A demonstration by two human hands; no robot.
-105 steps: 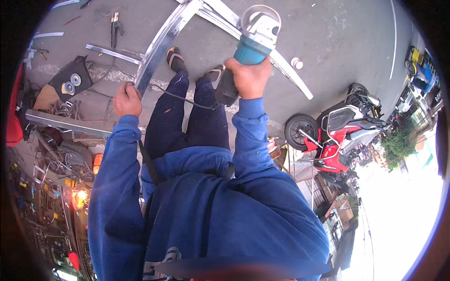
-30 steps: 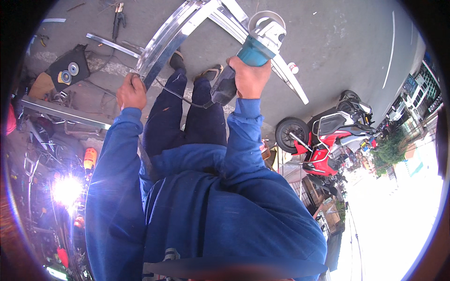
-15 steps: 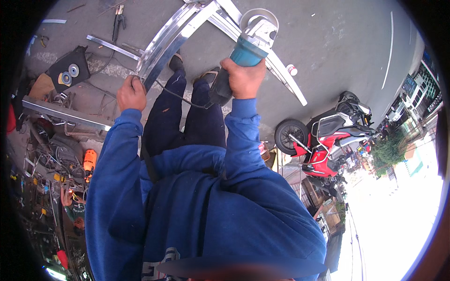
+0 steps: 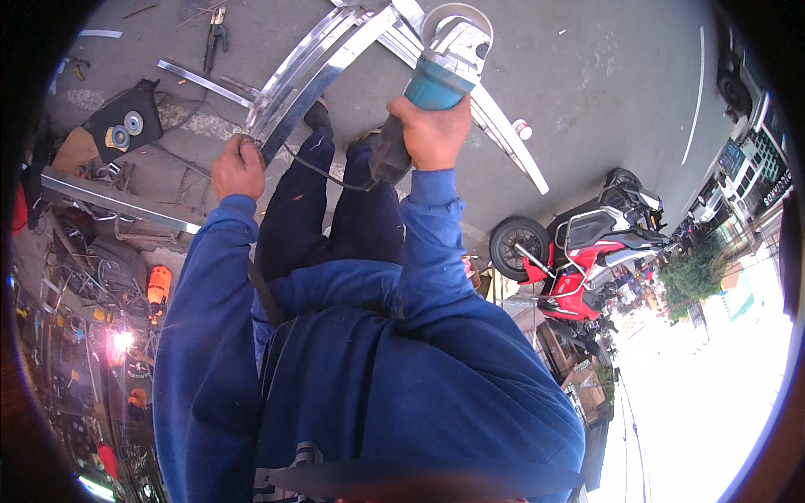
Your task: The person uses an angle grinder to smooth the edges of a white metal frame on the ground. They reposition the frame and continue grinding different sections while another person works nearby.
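Observation:
My right hand [image 4: 434, 134] is wrapped round the body of a teal and black angle grinder [image 4: 442, 81]. Its round guard points away from me, above a long shiny metal bar [image 4: 511, 142]. My left hand [image 4: 238, 168] is closed on the near end of a curved, shiny metal frame [image 4: 314, 80] made of several parallel bars. Between my hands the grinder's black cord [image 4: 323, 173] hangs in a loop. Whether the disc is spinning, and where it touches, cannot be made out.
Two grinding discs [image 4: 127, 130] lie on a dark cloth at left, near a welding electrode holder [image 4: 215, 39]. A metal bar [image 4: 117, 201] lies at left. A red motorcycle [image 4: 579, 243] stands at right on the road. A bright welding glow [image 4: 123, 340] shows at lower left.
The grinder and my right hand have shifted slightly left and away from me. My left hand keeps its hold on the frame. A bright glow has appeared at lower left.

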